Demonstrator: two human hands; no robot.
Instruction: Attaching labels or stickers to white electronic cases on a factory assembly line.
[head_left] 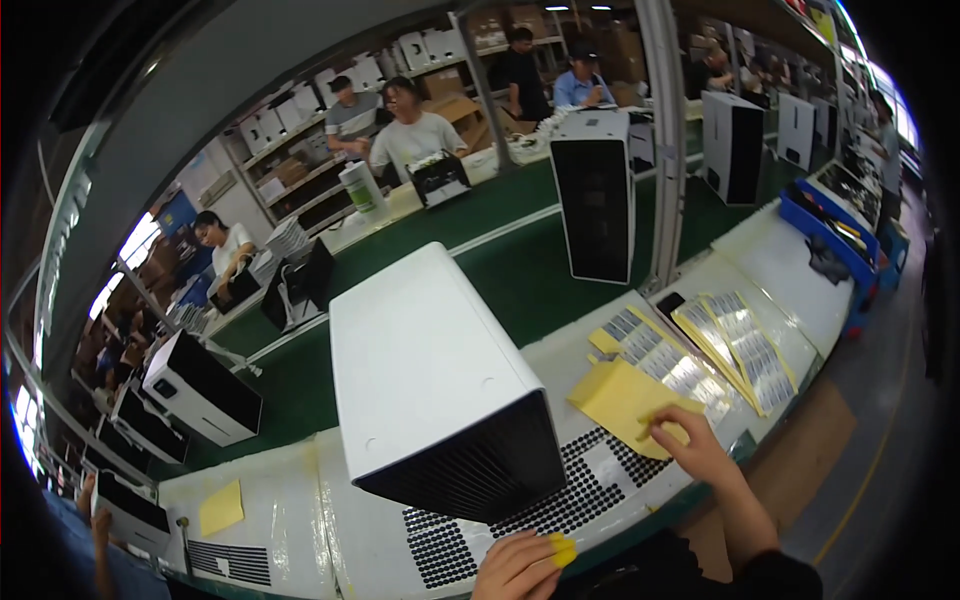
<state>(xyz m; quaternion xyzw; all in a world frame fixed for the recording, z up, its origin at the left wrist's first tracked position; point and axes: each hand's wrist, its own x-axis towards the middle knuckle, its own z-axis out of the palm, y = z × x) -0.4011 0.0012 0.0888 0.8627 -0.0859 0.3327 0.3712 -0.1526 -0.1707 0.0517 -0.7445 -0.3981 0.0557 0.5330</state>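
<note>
A large white box-shaped appliance (425, 350) with a black ribbed front panel stands tilted in view before me on the bench. My left hand (522, 566) is at the near bench edge below it, its yellow-covered fingertips drawn together by a sheet of black round stickers (575, 495). Whatever they pinch is too small to make out. Over a yellow paper sheet (620, 400) to the right, my right hand (695, 448) curls with thumb and forefinger meeting. Its fingertips also wear yellow covers, and anything between them is hidden. Another black dot sheet (440, 548) lies left of the hands.
Silver label sheets (735, 345) and a dark phone-like object (670, 303) lie at right. A blue bin (830, 225) holds tools. More appliances (592, 195) stand on the green conveyor (500, 265), beside a metal post (662, 150). Several people work across the line.
</note>
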